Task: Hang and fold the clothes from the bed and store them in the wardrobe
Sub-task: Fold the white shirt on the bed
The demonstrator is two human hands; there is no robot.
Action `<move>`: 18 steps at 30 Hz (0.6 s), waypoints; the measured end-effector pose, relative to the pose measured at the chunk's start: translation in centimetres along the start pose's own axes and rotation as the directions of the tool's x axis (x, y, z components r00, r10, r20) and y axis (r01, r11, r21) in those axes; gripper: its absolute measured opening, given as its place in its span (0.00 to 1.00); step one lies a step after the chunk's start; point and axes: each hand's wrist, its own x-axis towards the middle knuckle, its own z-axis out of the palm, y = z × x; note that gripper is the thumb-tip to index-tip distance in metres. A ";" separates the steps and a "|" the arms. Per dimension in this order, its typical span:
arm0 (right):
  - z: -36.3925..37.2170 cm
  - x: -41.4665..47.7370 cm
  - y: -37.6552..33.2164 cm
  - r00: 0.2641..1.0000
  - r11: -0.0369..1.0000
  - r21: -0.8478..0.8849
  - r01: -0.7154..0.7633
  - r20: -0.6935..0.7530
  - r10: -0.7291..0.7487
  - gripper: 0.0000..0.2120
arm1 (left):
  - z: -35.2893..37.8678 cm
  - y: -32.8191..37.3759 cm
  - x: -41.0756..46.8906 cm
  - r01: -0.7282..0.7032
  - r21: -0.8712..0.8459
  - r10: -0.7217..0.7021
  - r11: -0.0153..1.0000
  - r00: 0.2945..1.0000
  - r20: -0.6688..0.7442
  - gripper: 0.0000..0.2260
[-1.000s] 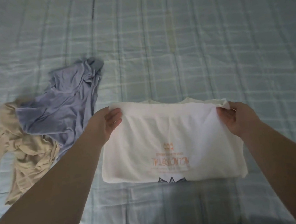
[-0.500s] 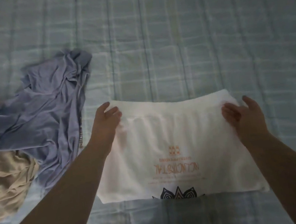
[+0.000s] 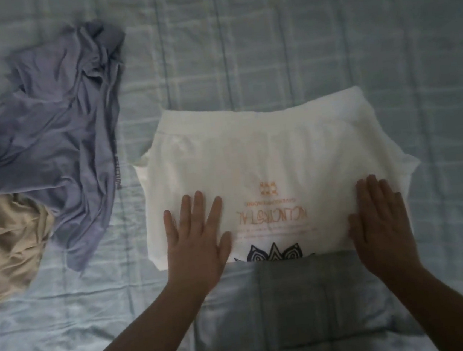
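Note:
A white T-shirt (image 3: 265,154) lies folded in half on the bed, with orange lettering and a dark pattern showing upside down near its front edge. My left hand (image 3: 196,236) rests flat on its near left part, fingers straight and spread. On its near right part lies my right hand (image 3: 380,217), also flat with straight fingers. A crumpled lilac garment (image 3: 57,136) sits to the left of the shirt, apart from it. Beneath its lower left edge lies a beige garment (image 3: 3,242), also crumpled.
The bed is covered by a pale blue checked sheet (image 3: 324,37), which stretches bare beyond and to the right of the white shirt. A darker shadowed patch of sheet lies between my forearms at the near edge.
Both hands let go of the shirt's far folded edge and drew back toward me. They now lie flat on its near part. The view shifted closer over the shirt.

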 end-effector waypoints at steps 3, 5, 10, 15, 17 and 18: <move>1.3 -1.1 1.3 0.999 0.999 -0.051 -0.015 0.034 0.016 0.31 | 1.7 -0.5 -0.7 -0.019 0.030 0.019 0.999 1.000 0.002 0.30; 2.2 -1.7 2.3 1.000 0.997 -0.076 -0.009 0.029 0.011 0.31 | 2.6 -1.1 -1.0 -0.034 0.056 0.035 0.998 0.999 -0.010 0.31; 3.3 -1.6 3.0 0.999 0.999 -0.052 -0.006 -0.053 0.003 0.31 | 3.5 -1.2 -0.8 -0.018 0.093 0.020 0.995 1.000 -0.012 0.31; 2.1 -1.4 2.6 0.994 0.997 0.073 0.040 -0.102 -0.032 0.29 | 1.7 -0.3 -1.2 0.011 0.061 -0.011 0.998 1.000 0.006 0.31; 1.0 -1.4 2.7 0.990 0.972 0.231 0.039 -0.140 -0.006 0.27 | 0.4 0.9 -1.2 0.015 0.011 -0.015 1.000 1.000 -0.002 0.30; 0.3 -1.4 2.8 0.982 0.954 0.300 0.024 -0.184 0.033 0.25 | -0.2 1.9 -0.9 -0.005 -0.023 0.004 1.000 1.000 -0.019 0.29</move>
